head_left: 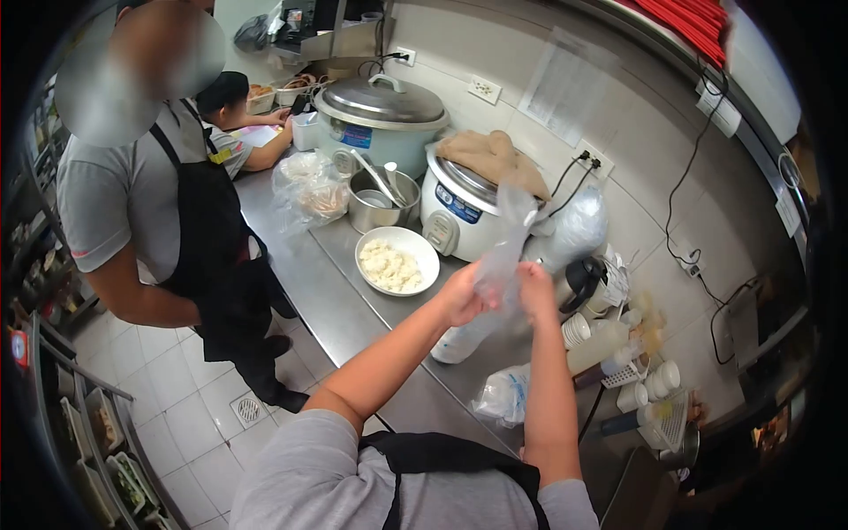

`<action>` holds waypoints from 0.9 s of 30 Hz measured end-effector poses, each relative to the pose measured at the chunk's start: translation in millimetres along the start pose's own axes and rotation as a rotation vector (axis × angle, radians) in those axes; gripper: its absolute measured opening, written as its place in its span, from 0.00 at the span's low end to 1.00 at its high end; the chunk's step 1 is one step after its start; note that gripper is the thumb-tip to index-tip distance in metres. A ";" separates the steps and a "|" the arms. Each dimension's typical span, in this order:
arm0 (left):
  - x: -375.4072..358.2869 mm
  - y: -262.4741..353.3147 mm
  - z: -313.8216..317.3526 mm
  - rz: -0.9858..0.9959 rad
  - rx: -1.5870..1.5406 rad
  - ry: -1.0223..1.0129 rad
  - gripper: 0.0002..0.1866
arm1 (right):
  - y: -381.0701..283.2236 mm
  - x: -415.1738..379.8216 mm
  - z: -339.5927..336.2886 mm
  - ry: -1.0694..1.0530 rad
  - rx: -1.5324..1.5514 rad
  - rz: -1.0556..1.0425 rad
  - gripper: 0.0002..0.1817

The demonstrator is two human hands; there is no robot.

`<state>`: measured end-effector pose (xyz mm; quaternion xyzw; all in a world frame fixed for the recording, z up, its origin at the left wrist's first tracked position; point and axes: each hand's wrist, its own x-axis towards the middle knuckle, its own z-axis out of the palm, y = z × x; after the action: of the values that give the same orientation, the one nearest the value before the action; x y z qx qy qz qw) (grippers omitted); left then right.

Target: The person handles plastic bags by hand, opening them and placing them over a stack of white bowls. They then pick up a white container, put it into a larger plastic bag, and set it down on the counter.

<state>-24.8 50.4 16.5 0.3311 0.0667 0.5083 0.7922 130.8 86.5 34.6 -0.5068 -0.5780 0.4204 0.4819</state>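
Observation:
A clear plastic bag is stretched upright between my hands above the steel counter. My left hand grips one side of it, and my right hand pinches the other side, its fingertips partly hidden. To the left of my hands sits a white bowl holding white rice. Just behind the bag stands a white rice cooker with a brown cloth draped on its lid. Below my hands are a white cylindrical item, partly covered by my arm, and a bundle of plastic bags.
A steel pot with utensils and a larger rice cooker line the counter. Cups, bottles and baskets crowd the right side. A co-worker in a black apron stands left; another person is behind.

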 end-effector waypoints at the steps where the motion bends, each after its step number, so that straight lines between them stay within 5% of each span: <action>1: 1.0 -4.3 -16.9 -0.065 -0.081 0.088 0.17 | 9.9 0.9 6.2 0.003 -0.092 0.001 0.07; 8: -4.1 -14.4 -36.3 -0.281 -0.115 0.311 0.22 | 61.1 8.5 6.9 -0.048 0.225 0.275 0.10; 15: 6.9 -34.1 -99.8 -0.415 -0.377 -0.064 0.32 | 95.3 -6.0 20.7 -0.033 0.553 0.628 0.14; 18: 5.4 -34.9 -106.9 -0.496 -0.288 0.202 0.31 | 100.6 -4.5 22.8 -0.045 0.476 0.645 0.12; 23: -2.3 -68.3 -174.9 -0.477 -0.577 -0.202 0.28 | 147.0 -6.3 22.4 -0.017 0.403 0.692 0.11; 27: -7.4 -68.5 -158.8 -0.495 -0.280 0.394 0.20 | 144.8 -20.6 34.8 0.051 0.390 0.710 0.11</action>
<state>-46.4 98.5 -148.2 0.0886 0.2262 0.3590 0.9012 123.2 85.4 -115.6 -0.5842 -0.2642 0.6500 0.4079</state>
